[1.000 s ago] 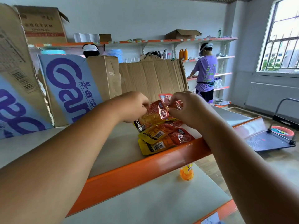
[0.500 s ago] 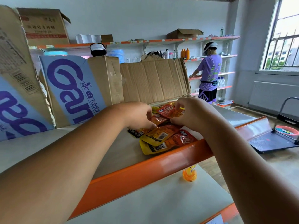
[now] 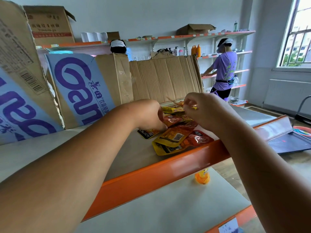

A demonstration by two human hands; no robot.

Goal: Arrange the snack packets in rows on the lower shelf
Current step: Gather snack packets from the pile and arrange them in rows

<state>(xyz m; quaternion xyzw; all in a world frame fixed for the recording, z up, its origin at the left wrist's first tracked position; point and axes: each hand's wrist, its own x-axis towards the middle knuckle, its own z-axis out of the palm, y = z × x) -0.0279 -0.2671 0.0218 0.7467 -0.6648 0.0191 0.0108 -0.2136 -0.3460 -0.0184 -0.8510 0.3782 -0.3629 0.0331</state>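
Several red and yellow snack packets (image 3: 175,137) lie overlapping on the upper shelf (image 3: 151,175), just behind its orange front rail. My left hand (image 3: 148,115) is down on the pile, its curled fingers gripping a packet with a black end (image 3: 147,134). A little to the right, my right hand (image 3: 207,111) pinches the edge of a yellow packet (image 3: 170,109) at the back of the pile. The grey lower shelf (image 3: 168,209) below holds no packets in view.
Cardboard sheets and a blue-printed box (image 3: 75,88) lean at the back of the upper shelf. An orange bottle (image 3: 202,178) stands on the lower shelf. A person in a purple shirt (image 3: 223,71) works at wall shelves on the far right; a flat trolley (image 3: 291,142) stands beyond.
Both hands lowered the raised red packet onto the pile. My left hand stayed down on it, while my right hand let go and moved back to a yellow packet.
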